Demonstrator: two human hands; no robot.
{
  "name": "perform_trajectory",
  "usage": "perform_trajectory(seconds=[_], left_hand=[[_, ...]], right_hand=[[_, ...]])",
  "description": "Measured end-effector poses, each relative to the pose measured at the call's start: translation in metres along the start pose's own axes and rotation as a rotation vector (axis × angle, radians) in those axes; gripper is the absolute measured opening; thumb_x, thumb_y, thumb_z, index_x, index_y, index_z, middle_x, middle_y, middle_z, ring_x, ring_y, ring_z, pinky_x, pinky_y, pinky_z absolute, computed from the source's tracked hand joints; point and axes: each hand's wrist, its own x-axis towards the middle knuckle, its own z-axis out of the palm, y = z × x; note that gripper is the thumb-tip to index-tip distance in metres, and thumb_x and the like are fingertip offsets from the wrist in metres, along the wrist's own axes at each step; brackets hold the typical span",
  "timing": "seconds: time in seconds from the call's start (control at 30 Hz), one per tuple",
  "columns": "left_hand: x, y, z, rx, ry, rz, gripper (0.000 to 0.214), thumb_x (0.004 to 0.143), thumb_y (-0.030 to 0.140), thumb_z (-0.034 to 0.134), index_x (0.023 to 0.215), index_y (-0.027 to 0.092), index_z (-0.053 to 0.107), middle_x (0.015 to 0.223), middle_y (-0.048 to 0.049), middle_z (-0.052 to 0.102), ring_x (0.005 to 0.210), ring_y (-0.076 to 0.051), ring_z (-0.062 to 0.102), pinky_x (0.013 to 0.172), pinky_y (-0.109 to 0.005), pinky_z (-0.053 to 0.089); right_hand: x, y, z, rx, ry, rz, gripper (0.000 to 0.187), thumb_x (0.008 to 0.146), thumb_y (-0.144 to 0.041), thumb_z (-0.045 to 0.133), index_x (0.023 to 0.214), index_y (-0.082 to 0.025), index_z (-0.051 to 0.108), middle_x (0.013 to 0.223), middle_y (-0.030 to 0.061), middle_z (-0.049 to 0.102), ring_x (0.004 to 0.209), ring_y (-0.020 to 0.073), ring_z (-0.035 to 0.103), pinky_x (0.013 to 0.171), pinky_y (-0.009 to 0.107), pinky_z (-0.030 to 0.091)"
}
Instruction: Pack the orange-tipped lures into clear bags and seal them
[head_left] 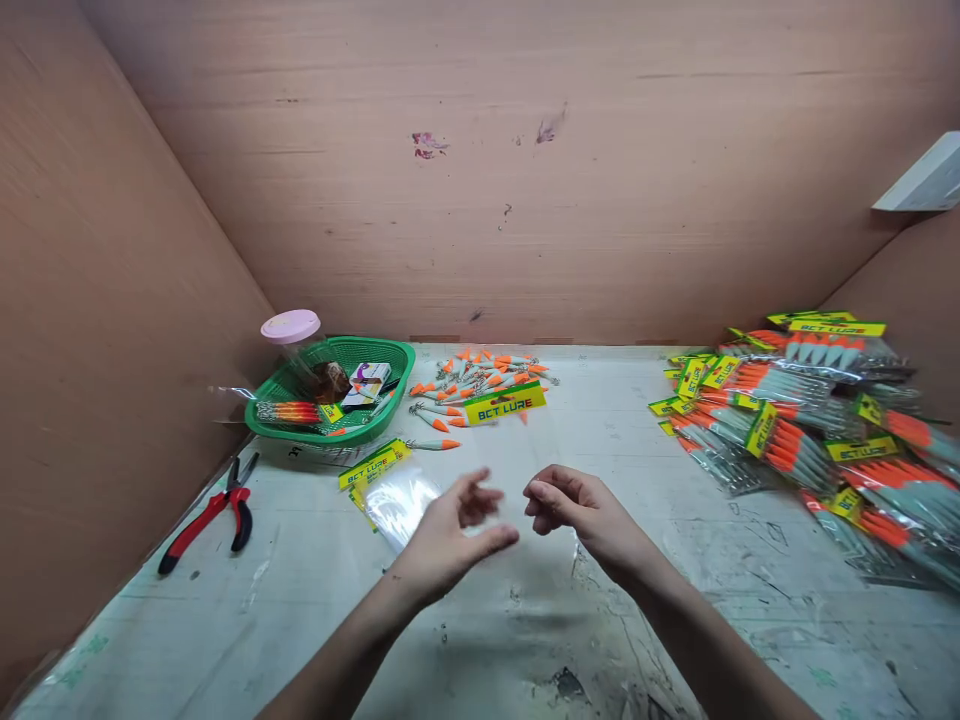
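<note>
My left hand is open and slightly blurred, its fingers curved and the thumb apart. Close on its right, my right hand is closed in a pinch; what it grips, if anything, I cannot make out. Directly beyond both hands is a yellow-green "BCT LURE" header card, overlapping a loose pile of orange-tipped pale lures. Any clear bag below that card is hard to see. Left of my left hand lies a stack of clear header bags. A single lure rests just behind the stack.
A green basket at the back left holds a pink-lidded jar, a small box and a lure packet. Red-black pliers lie at left. Filled lure packets are heaped at right. Board walls enclose the table.
</note>
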Motion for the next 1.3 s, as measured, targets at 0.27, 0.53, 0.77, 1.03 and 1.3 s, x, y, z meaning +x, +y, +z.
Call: perform_trajectory(seconds=[0.27, 0.53, 0.77, 1.03, 1.3], left_hand=[[0.004, -0.023, 0.006, -0.338, -0.037, -0.260, 0.045, 0.051, 0.033, 0.084, 0.088, 0.014, 0.066, 0.057, 0.0035, 0.059, 0.054, -0.009, 0.054, 0.055, -0.022, 0.042], [0.011, -0.029, -0.024, -0.600, 0.292, -0.204, 0.042, 0.041, 0.034, 0.087, 0.068, 0.015, 0.061, 0.057, 0.0047, 0.059, 0.051, -0.006, 0.053, 0.052, -0.018, 0.040], [0.015, -0.036, -0.032, -0.696, 0.420, -0.124, 0.039, 0.045, 0.033, 0.086, 0.067, 0.014, 0.060, 0.059, 0.0036, 0.060, 0.051, -0.005, 0.052, 0.050, -0.017, 0.038], [0.015, -0.034, -0.054, -0.857, 0.695, 0.030, 0.025, 0.067, 0.034, 0.073, 0.083, 0.018, 0.062, 0.083, -0.0026, 0.069, 0.077, -0.015, 0.066, 0.072, -0.027, 0.051], [0.022, -0.034, -0.066, -0.875, 0.848, 0.160, 0.012, 0.076, 0.027, 0.059, 0.085, 0.019, 0.059, 0.089, -0.0034, 0.070, 0.081, -0.017, 0.068, 0.076, -0.032, 0.051]], right_hand=[[0.007, 0.017, 0.015, 0.068, -0.158, 0.172, 0.050, 0.064, -0.064, 0.065, 0.069, -0.017, 0.051, 0.054, -0.0054, 0.051, 0.043, 0.0068, 0.048, 0.043, 0.021, 0.040], [0.050, 0.004, 0.032, 0.112, -0.292, 0.157, 0.055, 0.068, -0.069, 0.058, 0.075, -0.015, 0.055, 0.059, -0.0025, 0.057, 0.048, 0.0066, 0.049, 0.047, 0.020, 0.042], [0.054, -0.001, 0.047, 0.093, -0.415, 0.164, 0.048, 0.073, -0.060, 0.061, 0.091, -0.017, 0.050, 0.076, 0.0027, 0.063, 0.059, 0.0119, 0.061, 0.053, 0.026, 0.051], [0.080, 0.011, 0.053, -0.354, -0.424, -0.108, 0.027, 0.082, -0.039, 0.057, 0.093, -0.015, 0.058, 0.069, 0.0004, 0.061, 0.056, 0.0115, 0.058, 0.056, 0.026, 0.050], [0.150, 0.019, 0.087, -0.951, -0.095, -0.390, 0.020, 0.075, -0.006, 0.050, 0.089, -0.017, 0.059, 0.103, 0.0119, 0.054, 0.100, 0.0249, 0.050, 0.079, 0.036, 0.044]])
